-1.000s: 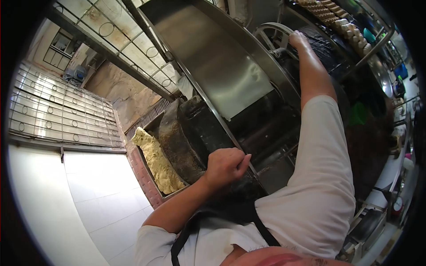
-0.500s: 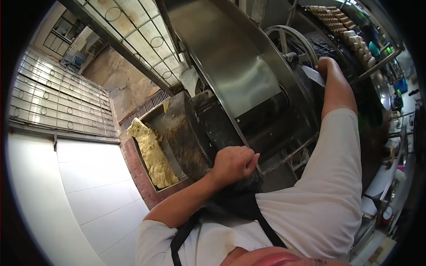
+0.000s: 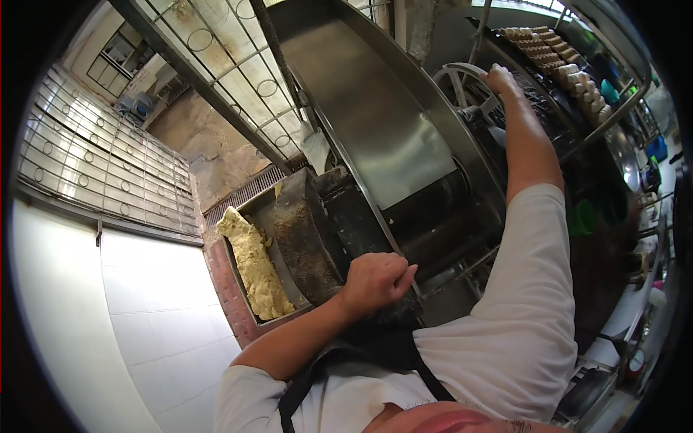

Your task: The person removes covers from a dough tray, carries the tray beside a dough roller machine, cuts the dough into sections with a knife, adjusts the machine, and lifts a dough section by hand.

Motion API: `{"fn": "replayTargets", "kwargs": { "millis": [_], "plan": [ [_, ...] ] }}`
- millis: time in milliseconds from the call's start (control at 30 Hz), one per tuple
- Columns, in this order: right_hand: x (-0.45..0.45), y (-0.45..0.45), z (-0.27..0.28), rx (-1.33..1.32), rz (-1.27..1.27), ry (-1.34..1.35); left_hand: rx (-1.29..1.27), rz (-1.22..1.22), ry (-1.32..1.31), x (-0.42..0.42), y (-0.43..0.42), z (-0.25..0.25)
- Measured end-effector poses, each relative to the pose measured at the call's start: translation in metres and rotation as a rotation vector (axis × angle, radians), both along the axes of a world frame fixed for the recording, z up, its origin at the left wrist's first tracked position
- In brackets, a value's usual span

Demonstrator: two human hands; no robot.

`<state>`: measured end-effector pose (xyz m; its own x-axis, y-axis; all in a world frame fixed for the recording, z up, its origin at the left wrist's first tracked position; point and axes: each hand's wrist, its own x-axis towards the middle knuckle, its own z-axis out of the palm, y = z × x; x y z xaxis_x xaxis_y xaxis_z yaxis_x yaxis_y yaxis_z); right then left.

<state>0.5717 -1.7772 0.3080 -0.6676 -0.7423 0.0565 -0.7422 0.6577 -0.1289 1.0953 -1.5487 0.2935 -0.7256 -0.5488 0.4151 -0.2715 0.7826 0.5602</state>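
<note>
A large steel machine with a smooth, sloping sheet-metal chute (image 3: 375, 123) stands in front of me. On its right side is a spoked handwheel (image 3: 456, 71). My right hand (image 3: 498, 78), arm stretched out, is closed on the wheel's upper right rim. My left hand (image 3: 377, 281) makes a fist at the machine's near edge, over a dark block; what lies under its fingers is hidden. Left of that fist is a dark, crusted roller-like part (image 3: 292, 231). Beside it, a slab of yellow dough (image 3: 256, 267) lies in a metal tray (image 3: 278, 312).
Stacked egg trays (image 3: 538, 45) stand at the far right, behind a metal rail (image 3: 606, 124). White tiles (image 3: 173, 310) and a red brick ledge (image 3: 222, 289) border the left side. A barred window grille (image 3: 101, 159) rises beyond. A dial scale (image 3: 635, 362) is at lower right.
My right hand has moved up and left, from the wheel's right side to its upper rim, and the spokes have turned. My left fist stays put; the view has shifted slightly.
</note>
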Motion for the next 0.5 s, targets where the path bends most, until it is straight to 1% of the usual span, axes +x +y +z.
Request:
{"fn": "replayTargets", "kwargs": {
  "millis": [67, 167, 267, 333, 400, 467, 500],
  "plan": [
    [0.002, 0.003, -0.004, -0.032, -0.025, 0.007, -0.004, 0.002, 0.001, -0.001, 0.0, 0.0],
    [0.0, 0.012, -0.001, -0.001, -0.006, 0.011, -0.003, 0.012, -0.001, -0.001, 0.002, 0.001],
    [-0.001, 0.012, 0.01, -0.074, -0.012, 0.121, -0.004, 0.014, -0.006, -0.002, 0.001, 0.001],
    [-0.008, 0.003, 0.018, -0.171, 0.034, 0.276, -0.004, 0.019, -0.014, -0.001, 0.002, 0.0],
    [-0.014, -0.003, 0.032, -0.268, 0.192, 0.464, -0.029, 0.02, 0.008, -0.002, 0.003, 0.003],
    [-0.027, -0.005, 0.05, -0.443, 0.377, 0.49, -0.043, 0.023, 0.045, -0.001, 0.002, 0.0],
    [0.02, 0.019, 0.081, -0.425, 0.447, 0.36, -0.047, 0.027, 0.07, -0.001, 0.002, -0.004]
  ]
}}
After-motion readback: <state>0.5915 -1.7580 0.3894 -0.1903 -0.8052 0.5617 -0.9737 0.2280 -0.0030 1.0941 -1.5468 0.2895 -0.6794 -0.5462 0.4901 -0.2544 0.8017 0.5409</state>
